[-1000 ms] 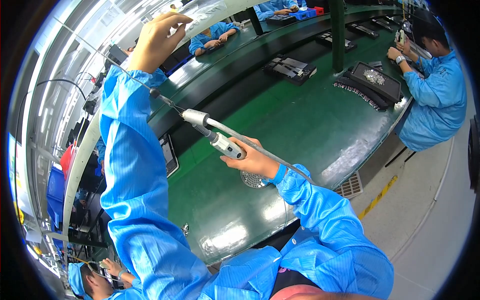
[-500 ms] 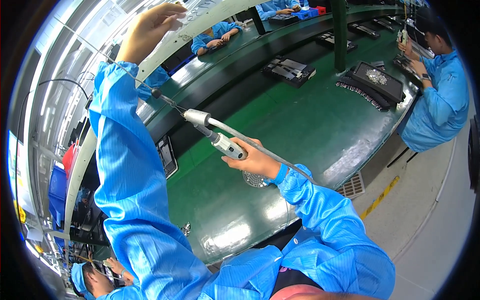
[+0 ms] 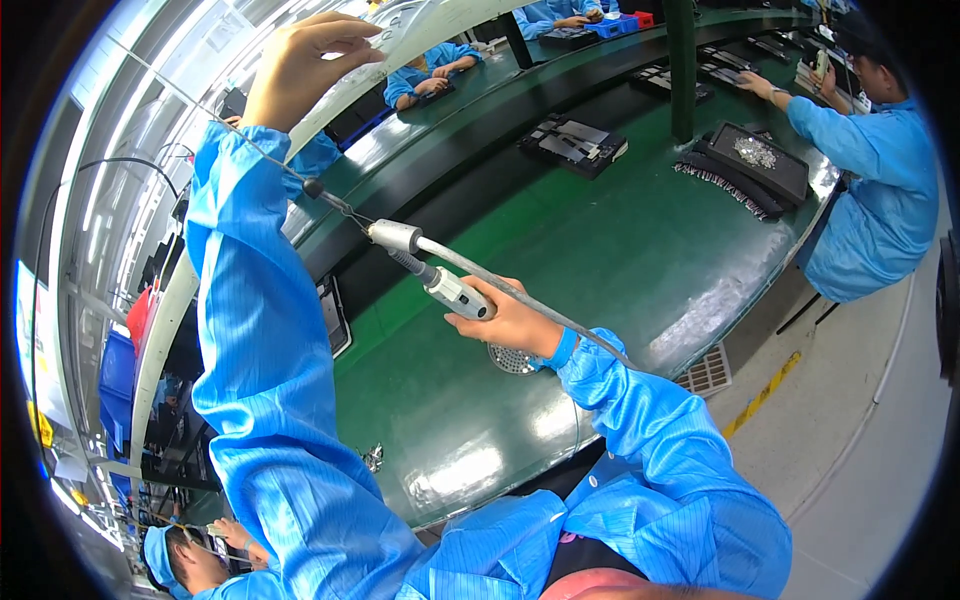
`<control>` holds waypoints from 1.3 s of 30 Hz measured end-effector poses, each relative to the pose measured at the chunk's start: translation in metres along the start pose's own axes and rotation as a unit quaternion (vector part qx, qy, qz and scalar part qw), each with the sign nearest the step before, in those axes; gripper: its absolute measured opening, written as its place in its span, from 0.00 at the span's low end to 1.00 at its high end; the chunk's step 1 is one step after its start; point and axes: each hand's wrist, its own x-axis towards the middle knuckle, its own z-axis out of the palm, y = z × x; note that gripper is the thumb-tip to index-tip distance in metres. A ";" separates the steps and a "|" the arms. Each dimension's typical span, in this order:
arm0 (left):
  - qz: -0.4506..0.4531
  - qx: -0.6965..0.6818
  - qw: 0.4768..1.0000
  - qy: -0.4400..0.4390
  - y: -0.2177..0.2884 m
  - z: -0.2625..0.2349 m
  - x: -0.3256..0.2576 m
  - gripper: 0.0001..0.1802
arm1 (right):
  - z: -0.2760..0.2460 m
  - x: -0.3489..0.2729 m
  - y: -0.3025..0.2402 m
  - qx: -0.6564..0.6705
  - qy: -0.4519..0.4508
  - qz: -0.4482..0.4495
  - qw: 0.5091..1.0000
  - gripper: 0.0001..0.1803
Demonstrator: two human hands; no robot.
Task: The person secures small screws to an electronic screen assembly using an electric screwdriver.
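My right hand (image 3: pixel 520 322) is wrapped round a white electric screwdriver (image 3: pixel 462 297) above the green table. A grey ribbed cable end joins the screwdriver at its upper left. Just over it hangs a pale cylindrical sleeve (image 3: pixel 393 236) on a wire hook, and a thick grey cable (image 3: pixel 520 289) runs from there across my right wrist. My left hand (image 3: pixel 300 70) is raised high at the upper left, beside a pale overhead beam (image 3: pixel 420 40). Its fingers are bent and apart, with no held thing visible. Below my right hand, a perforated metal disc (image 3: pixel 512 358) is partly hidden.
Flat dark device assemblies (image 3: pixel 572 146) lie along a black conveyor strip. A black tray of small metal parts (image 3: pixel 755 160) stands at the right, near a co-worker (image 3: pixel 870 190). A green post (image 3: pixel 682 70) rises from the table. Small shiny pieces (image 3: pixel 373 458) lie near my left sleeve.
My left hand has shifted slightly down and to the right. My right hand and the screwdriver keep their place. The co-worker at the right has reached an arm toward the conveyor strip.
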 end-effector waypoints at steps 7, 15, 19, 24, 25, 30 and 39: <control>0.070 0.301 0.943 0.127 -0.006 0.018 0.001 0.13 | 0.002 0.001 0.000 0.000 -0.003 0.008 1.000 0.21; -0.079 0.535 0.832 0.125 -0.039 0.015 0.006 0.16 | 0.005 0.000 0.003 -0.002 0.010 -0.052 0.999 0.20; -0.184 0.604 0.763 0.138 -0.027 0.025 0.019 0.13 | 0.001 0.000 0.010 -0.023 0.032 -0.084 0.996 0.20; -0.352 0.412 0.837 0.075 -0.027 0.027 0.033 0.15 | -0.003 0.000 0.015 -0.030 0.017 -0.069 0.997 0.20; -0.386 0.317 0.860 0.106 -0.026 0.033 0.034 0.17 | -0.003 -0.001 0.019 -0.033 0.022 -0.069 0.997 0.20; -0.302 0.073 0.944 -0.114 -0.110 0.033 0.039 0.27 | 0.011 -0.001 0.013 -0.035 0.015 -0.102 0.994 0.20; -0.178 0.086 0.978 -0.073 -0.131 0.081 0.043 0.21 | 0.002 -0.004 0.009 -0.021 0.010 -0.068 0.997 0.20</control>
